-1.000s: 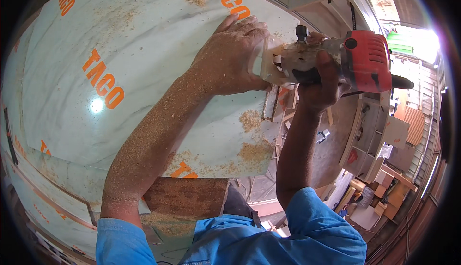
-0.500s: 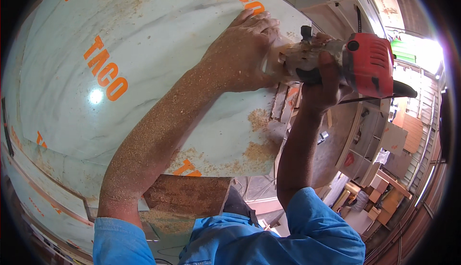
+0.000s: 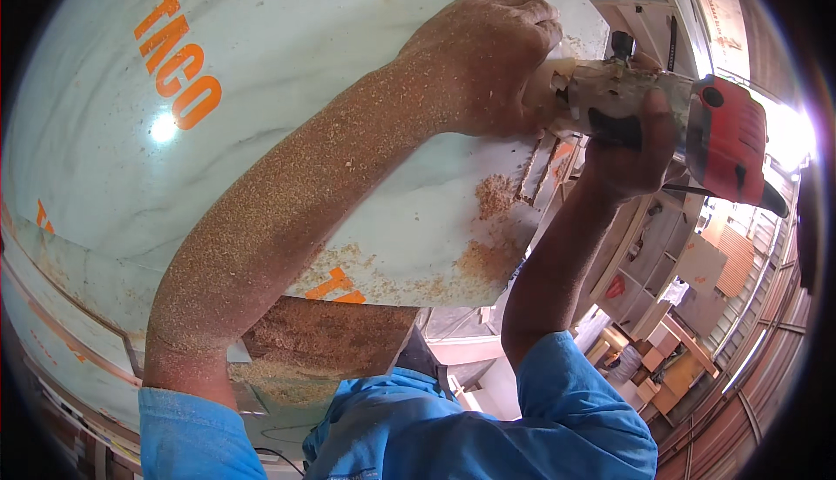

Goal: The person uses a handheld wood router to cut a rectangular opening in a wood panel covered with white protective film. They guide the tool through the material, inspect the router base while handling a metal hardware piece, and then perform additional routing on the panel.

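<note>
In my right hand (image 3: 634,151) is a trim router (image 3: 730,136) with a red motor housing and a silver metal base. My fingers wrap round its metal body, and it lies sideways with its base end toward the panel edge. My left hand (image 3: 492,58) rests on the marble-patterned panel (image 3: 296,132), fingers bent over the surface and thumb stretched toward the router's base. Whether the thumb touches the base I cannot tell. Sawdust coats my left forearm. The cutting bit is hidden.
Small sawdust heaps (image 3: 496,197) lie along the panel's near right edge, beside narrow strips (image 3: 538,167). A brown board (image 3: 322,336) shows under the panel's near edge. Boxes and board offcuts (image 3: 666,349) stand on the floor at the right.
The view has shifted, carrying panel print leftward while both hands and router appear farther right. The router's red motor end has tilted lower. Both hands keep their places beside the panel edge.
</note>
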`<state>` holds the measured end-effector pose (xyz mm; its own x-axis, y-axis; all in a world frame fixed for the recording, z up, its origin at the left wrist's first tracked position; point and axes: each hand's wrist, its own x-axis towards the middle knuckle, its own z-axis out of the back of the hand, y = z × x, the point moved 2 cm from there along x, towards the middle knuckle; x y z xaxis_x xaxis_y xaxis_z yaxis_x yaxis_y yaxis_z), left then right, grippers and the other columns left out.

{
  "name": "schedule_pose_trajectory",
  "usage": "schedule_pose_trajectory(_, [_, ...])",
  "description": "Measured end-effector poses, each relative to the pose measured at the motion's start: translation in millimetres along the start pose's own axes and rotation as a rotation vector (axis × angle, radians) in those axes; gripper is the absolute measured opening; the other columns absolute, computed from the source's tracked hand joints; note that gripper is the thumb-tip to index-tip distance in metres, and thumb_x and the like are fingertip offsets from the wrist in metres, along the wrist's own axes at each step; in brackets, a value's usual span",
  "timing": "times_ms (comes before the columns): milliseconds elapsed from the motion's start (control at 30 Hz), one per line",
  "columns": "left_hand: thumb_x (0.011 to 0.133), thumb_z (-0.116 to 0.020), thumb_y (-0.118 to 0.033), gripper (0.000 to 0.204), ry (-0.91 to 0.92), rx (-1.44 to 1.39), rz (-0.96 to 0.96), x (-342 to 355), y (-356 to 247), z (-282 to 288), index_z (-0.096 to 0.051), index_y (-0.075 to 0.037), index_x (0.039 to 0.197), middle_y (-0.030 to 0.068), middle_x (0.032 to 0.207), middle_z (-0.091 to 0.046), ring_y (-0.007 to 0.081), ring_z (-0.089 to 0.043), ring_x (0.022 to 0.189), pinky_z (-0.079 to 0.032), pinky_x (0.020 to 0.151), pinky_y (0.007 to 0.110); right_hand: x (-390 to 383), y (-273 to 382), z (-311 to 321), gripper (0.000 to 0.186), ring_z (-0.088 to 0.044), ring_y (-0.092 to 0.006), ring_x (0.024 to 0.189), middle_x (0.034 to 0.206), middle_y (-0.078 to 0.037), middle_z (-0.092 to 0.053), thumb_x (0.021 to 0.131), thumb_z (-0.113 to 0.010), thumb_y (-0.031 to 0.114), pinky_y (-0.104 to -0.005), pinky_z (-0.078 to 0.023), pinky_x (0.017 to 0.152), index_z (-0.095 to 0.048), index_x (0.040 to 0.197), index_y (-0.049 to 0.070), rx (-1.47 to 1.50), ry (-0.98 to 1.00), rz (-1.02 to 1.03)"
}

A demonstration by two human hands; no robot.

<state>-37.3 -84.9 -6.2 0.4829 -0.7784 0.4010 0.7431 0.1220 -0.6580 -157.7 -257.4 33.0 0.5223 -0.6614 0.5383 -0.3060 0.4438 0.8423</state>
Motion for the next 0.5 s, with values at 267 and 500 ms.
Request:
schedule_pose_trajectory(267, [0.090, -0.070, -0.056, 0.080, 0.105, 0.004, -0.056, 6, 1, 5, -0.061, 0.015, 0.125, 0.0339, 0.129, -0.063, 0.0417, -0.054, 0.135, -0.034, 0.122, 0.049, -3, 2, -2, 0.036, -0.074, -0.0287, 0.088, 0.105, -0.019, -0.070, 0.081, -0.070, 0.010, -0.0439, -0.066, 0.081, -0.066, 0.112, -0.007, 0.047, -0.048, -0.101])
schedule_pose_trajectory(500, [0.091, -0.068, -0.054, 0.080, 0.039, 0.040, -0.065, 3, 4, -6, -0.058, 0.015, 0.130, 0.0319, 0.135, -0.060, 0.0403, -0.050, 0.140, -0.028, 0.125, 0.049, 1, -8, 12, 0.041, -0.073, -0.0252, 0.083, 0.103, -0.016, -0.068, 0.076, -0.071, -0.001, -0.0417, -0.067, 0.073, -0.062, 0.116, -0.005, 0.144, -0.037, -0.081])
